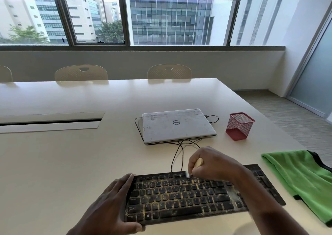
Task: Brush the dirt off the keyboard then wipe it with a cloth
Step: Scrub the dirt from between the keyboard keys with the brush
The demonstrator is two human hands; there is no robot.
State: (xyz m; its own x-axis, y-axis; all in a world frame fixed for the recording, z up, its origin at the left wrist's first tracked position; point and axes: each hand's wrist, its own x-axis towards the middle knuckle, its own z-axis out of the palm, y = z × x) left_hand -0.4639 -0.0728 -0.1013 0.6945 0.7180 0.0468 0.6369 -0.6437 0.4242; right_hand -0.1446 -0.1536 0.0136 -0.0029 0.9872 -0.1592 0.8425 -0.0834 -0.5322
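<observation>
Black keyboard, speckled with yellowish crumbs, lies on the white surface, just beside a green cloth. The left hand steadies its left end, grip wrapped around it. The right hand has its grip pinching a pale-handled brush at the top row. Short strokes between keys, sweeping crumbs outward, would likely work best.

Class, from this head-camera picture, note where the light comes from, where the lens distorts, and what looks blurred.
Head view: daylight enters through the windows behind, leaving a soft sheen on the far table; the wide lens leans the wall at right; the right hand with the brush looks slightly smeared above the keyboard.
</observation>
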